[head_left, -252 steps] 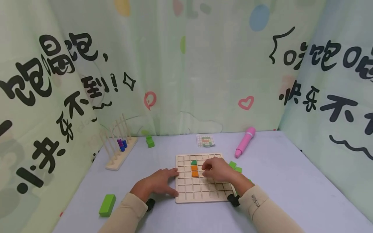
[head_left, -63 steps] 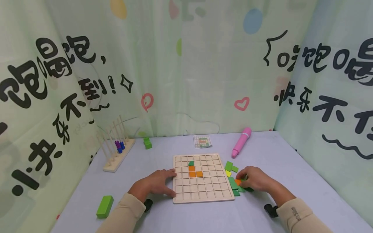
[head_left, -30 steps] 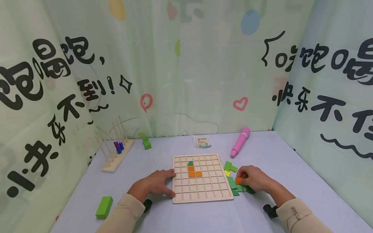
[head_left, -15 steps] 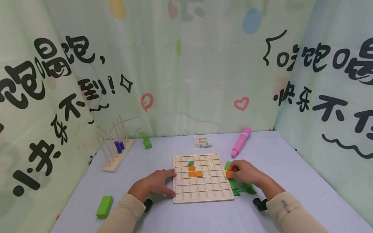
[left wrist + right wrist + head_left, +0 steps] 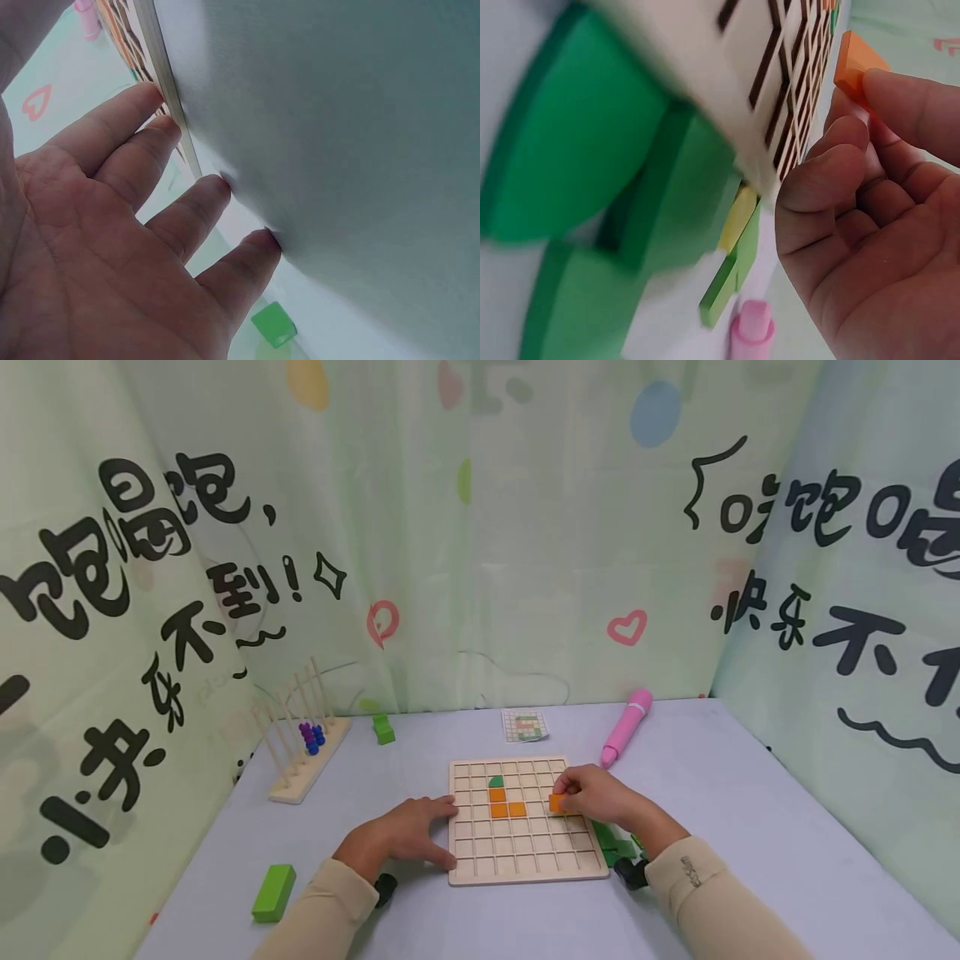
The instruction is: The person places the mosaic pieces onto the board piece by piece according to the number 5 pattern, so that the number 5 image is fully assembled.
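Note:
A wooden grid board [image 5: 525, 860] lies on the table with three orange square tiles [image 5: 498, 810] and a dark green tile with a rounded corner [image 5: 496, 782] set in its cells. My right hand [image 5: 603, 795] is over the board's right part and pinches another orange tile [image 5: 859, 64] between thumb and finger. At the board's left edge my left hand [image 5: 405, 833] rests with fingers spread. In the left wrist view, its fingertips [image 5: 154, 94] touch the board's side and the tabletop.
Green tiles [image 5: 562, 127] and a yellow tile [image 5: 739, 217] lie right of the board. A patterned card [image 5: 525, 725], a pink marker-shaped object [image 5: 627, 727] and green blocks [image 5: 383, 729] stand behind. At left are a peg rack [image 5: 311, 768] with beads and a green block [image 5: 273, 893].
My right hand has picked an orange tile from the pile and carried it left over the board. Earlier, a third orange tile joined the two on the board. My left hand stays put.

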### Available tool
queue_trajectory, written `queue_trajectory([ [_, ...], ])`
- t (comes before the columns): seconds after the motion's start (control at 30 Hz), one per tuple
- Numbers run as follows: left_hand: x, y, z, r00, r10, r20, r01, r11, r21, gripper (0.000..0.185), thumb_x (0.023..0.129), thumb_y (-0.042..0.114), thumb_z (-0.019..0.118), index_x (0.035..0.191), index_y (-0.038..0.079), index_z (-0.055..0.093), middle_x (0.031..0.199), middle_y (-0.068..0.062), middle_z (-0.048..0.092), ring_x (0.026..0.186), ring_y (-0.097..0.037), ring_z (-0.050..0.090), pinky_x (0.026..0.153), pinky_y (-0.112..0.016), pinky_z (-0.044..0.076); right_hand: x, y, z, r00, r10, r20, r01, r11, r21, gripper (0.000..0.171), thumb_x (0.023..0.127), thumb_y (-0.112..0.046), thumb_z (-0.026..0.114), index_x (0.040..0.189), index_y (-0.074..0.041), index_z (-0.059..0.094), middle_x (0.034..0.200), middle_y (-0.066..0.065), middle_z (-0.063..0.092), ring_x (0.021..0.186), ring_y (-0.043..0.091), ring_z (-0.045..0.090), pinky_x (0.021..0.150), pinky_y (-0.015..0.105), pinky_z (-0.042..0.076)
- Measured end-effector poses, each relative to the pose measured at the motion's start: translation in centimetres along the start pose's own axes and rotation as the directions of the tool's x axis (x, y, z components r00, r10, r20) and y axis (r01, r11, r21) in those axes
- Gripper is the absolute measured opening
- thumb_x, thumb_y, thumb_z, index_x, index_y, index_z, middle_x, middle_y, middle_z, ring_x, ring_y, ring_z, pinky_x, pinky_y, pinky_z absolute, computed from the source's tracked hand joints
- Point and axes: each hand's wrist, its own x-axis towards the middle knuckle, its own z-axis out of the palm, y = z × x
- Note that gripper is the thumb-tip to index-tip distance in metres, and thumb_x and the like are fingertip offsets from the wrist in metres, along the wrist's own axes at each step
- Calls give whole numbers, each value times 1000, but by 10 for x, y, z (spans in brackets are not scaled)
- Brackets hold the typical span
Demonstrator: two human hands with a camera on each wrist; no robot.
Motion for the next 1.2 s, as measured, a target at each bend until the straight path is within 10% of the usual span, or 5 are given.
queue_trajectory([
  [1.2, 1, 0, -2, 1000, -5, 2, 5, 1000, 15, 81, 79, 38, 90, 149, 17, 57, 165, 3, 42, 152, -35, 37, 122, -54, 35, 27, -26, 26, 1000, 9, 6, -7, 958, -287, 7, 91, -2, 72, 91, -9, 69, 81, 0, 61, 81, 18, 54, 75, 31, 46],
])
